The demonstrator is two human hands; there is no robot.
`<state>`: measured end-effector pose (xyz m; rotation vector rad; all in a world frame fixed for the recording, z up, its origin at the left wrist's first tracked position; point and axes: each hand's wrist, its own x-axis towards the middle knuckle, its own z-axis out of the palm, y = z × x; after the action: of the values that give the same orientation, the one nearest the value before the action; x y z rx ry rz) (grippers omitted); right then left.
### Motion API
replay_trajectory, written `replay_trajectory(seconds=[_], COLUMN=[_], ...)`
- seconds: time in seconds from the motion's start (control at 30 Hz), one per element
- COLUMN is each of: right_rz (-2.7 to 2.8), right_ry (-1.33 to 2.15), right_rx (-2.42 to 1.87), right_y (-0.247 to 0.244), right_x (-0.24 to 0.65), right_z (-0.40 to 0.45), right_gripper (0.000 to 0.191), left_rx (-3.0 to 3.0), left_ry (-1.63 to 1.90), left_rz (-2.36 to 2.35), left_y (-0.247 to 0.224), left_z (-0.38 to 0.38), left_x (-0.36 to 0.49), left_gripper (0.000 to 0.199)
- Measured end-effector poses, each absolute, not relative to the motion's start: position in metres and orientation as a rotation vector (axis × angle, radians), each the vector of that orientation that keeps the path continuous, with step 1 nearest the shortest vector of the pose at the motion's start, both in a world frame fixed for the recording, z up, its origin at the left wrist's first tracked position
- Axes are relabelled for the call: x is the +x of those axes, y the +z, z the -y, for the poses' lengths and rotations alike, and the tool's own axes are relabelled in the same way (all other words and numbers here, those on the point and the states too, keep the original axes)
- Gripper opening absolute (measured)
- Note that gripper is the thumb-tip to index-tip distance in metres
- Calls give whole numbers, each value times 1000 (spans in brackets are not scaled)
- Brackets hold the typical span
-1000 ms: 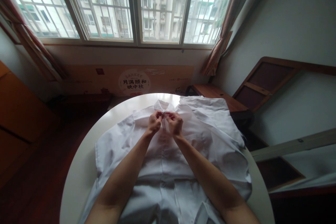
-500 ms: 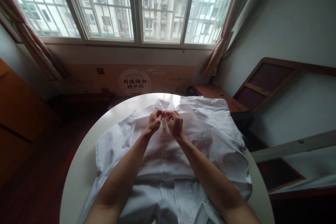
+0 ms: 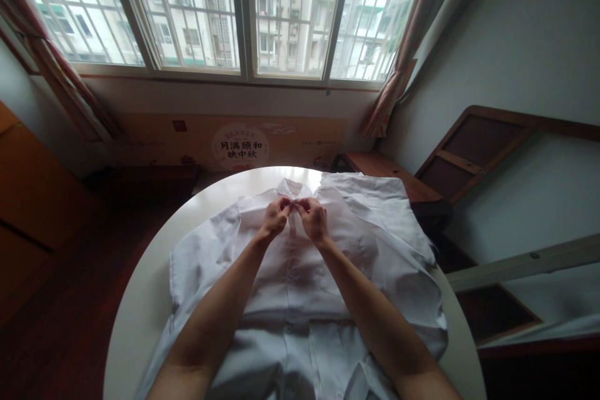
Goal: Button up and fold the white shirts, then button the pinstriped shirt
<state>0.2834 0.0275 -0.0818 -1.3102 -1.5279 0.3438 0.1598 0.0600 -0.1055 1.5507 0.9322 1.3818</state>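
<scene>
A white shirt [image 3: 267, 300] lies spread over a round white table [image 3: 135, 319], its collar [image 3: 294, 187] toward the far edge. Just below the collar, my left hand [image 3: 276, 215] pinches the front placket. My right hand [image 3: 312, 219] pinches the same spot from the other side, its fingertips touching those of the left. Whatever small part of the placket sits between the fingertips is too small to make out. More white cloth [image 3: 375, 190] lies folded at the table's far right, beside the shirt.
Beyond the table stand a low wooden bench [image 3: 394, 175] at the right and a printed orange board [image 3: 187, 144] under the barred window. A wooden-framed panel [image 3: 473, 144] leans by the right wall. An orange cabinet [image 3: 37, 194] is at the left.
Both hands stay at the placket below the collar; the right hand's fingers have drawn in slightly toward the left's. The view has shifted very slightly.
</scene>
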Motion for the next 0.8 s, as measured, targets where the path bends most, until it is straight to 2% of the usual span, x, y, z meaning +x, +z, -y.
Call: replay_trajectory(seconds=[0.17, 0.37, 0.57, 0.67, 0.8], right_rz=[1550, 1594, 1508, 1421, 1180], right_ry=[431, 406, 296, 412, 756], right_rx=[-1293, -1316, -1422, -1383, -1284], right_y=[-83, -84, -84, -86, -92], right_x=[286, 284, 277, 274, 272], right_z=[-29, -29, -21, -22, -32], right_gripper=[12, 14, 18, 17, 18], left_rx=[1497, 1441, 1729, 1886, 1936], left_ry=[1348, 1336, 1520, 1668, 1670], left_rz=[-906, -863, -1186, -1378, -1307], left_y=[-101, -97, -96, -97, -101], left_z=[-57, -56, -43, -33, -27], left_x=[159, 160, 169, 173, 177], left_gripper=[14, 22, 12, 10, 16])
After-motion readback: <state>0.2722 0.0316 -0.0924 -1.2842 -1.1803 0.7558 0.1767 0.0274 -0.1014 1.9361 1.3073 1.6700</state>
